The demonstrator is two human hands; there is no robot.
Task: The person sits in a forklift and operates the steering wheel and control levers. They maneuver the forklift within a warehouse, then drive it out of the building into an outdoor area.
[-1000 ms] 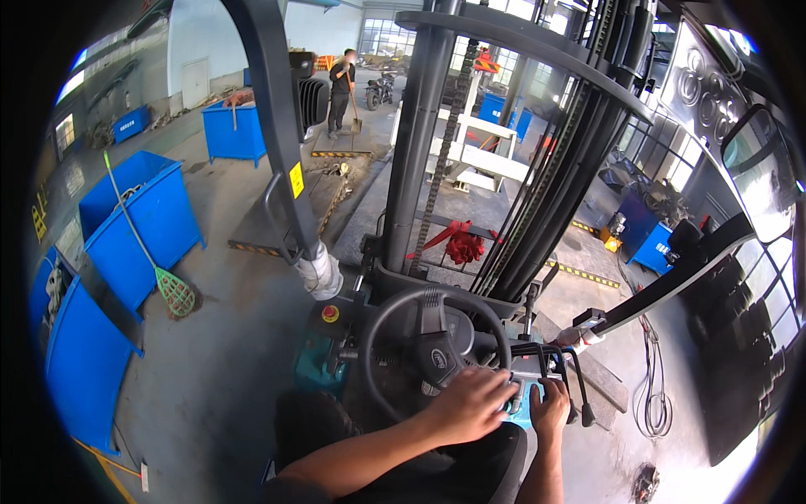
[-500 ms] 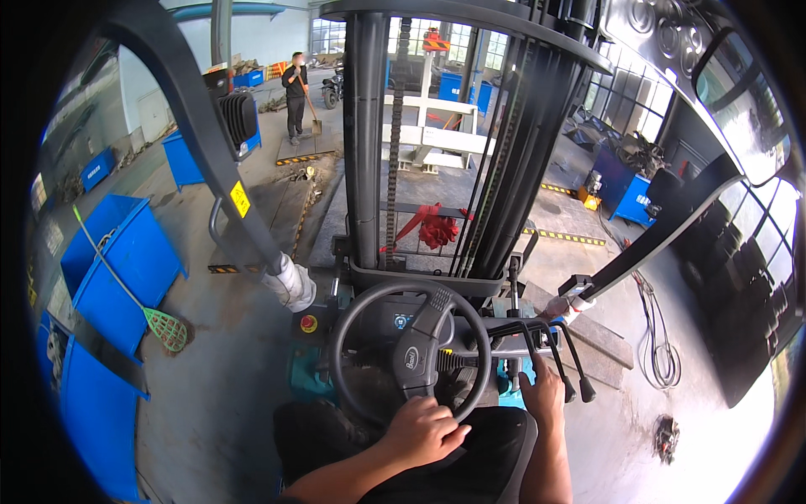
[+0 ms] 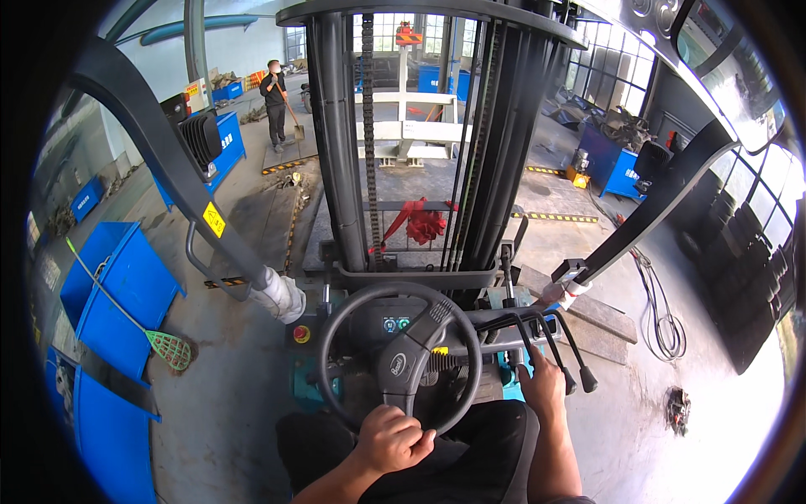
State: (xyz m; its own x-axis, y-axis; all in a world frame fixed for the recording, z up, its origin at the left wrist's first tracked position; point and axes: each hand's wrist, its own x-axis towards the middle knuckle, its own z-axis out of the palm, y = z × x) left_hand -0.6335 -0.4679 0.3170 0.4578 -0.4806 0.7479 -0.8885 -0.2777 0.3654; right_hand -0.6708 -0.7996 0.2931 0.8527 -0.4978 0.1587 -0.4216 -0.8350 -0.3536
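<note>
My left hand (image 3: 390, 437) is closed round the lower rim of a black forklift steering wheel (image 3: 405, 359). On the right, my right hand (image 3: 541, 382) is wrapped over the end of a black control lever (image 3: 521, 332), whose knob is hidden under the fingers. Two more levers with black knobs (image 3: 589, 380) stand just right of that hand, not held. A red emergency stop button (image 3: 300, 334) sits left of the wheel.
Ahead rises the black mast (image 3: 336, 143), with a red ribbon bow (image 3: 426, 223) behind it. A person (image 3: 275, 105) stands far left with a shovel (image 3: 294, 122). Blue bins (image 3: 126, 286) and a green net tool (image 3: 170, 349) lie left; a coiled cable (image 3: 667, 336) is right.
The steering wheel has turned a little clockwise, and my left hand has moved left with its lower rim. My right hand stays at the lever. The whole view has shifted slightly.
</note>
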